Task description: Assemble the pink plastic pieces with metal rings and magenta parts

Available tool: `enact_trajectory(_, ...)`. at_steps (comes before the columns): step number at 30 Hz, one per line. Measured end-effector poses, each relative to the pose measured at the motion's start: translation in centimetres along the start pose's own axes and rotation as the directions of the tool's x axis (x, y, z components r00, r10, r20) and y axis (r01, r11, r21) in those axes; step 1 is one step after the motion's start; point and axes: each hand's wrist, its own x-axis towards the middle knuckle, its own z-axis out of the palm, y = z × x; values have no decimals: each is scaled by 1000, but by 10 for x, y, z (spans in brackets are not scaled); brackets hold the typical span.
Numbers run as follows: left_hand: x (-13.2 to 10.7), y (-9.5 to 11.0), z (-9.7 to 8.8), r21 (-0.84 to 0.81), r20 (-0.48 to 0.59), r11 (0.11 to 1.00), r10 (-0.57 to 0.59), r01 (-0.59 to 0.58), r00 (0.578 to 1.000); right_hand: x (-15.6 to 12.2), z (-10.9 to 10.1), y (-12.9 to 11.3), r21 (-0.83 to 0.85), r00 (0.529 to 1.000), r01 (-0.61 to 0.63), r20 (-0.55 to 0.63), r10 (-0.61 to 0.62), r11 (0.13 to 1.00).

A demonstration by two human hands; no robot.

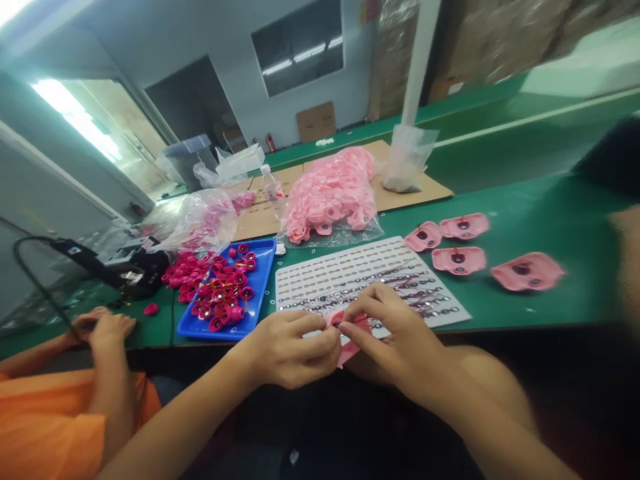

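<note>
My left hand [297, 350] and my right hand [390, 323] meet at the table's front edge, fingers pinched on a pink plastic shell [349, 352]. Fingers cover much of the shell, and any small part between the fingertips is too small to make out. Just beyond my hands lies a white sheet [455, 319] carrying rows of small metallic and dark pieces, some in strips. To the right of the sheet, several similar pink shells [459, 260] rest on the green table, each with dark round parts inside.
Left of the sheet, a blue tray [271, 267] holds magenta parts [225, 293] with wires. Behind stand a bag of pink parts [333, 190], a plastic bottle [271, 185] and a small clear bag [407, 160] on cardboard. A co-worker's hands [105, 327] are at far left.
</note>
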Motion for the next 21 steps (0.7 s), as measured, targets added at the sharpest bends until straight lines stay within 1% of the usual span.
enact_trajectory(4, 3, -1, -4, 11, 12, 996, 87, -87, 996, -1, 1, -3, -3, 1000, -4, 16, 4, 1000)
enact_trajectory(9, 0, 0, -5, 36, 59, 995, 93, -96, 994, -2, 3, -8, 28, 999, -38, 27, 37, 999)
enact_trajectory(13, -3, 1, -6, -1, 23, 997, 80, -80, 997, -4, 5, -9, 69, 997, -70, 30, 68, 995)
enact_trajectory(16, -5, 1, -7, -45, 15, 997, 63, -62, 998, -5, 8, -8, 80, 996, -83, 20, 81, 993)
enact_trajectory(19, -6, 0, -7, -63, 26, 993, 104, -102, 994, -4, 12, -4, 105, 996, -92, 18, 90, 990)
enact_trajectory(21, -6, 0, -6, -58, 38, 990, 128, -126, 991, -2, 15, 0, 161, 993, -116, -2, 117, 980)
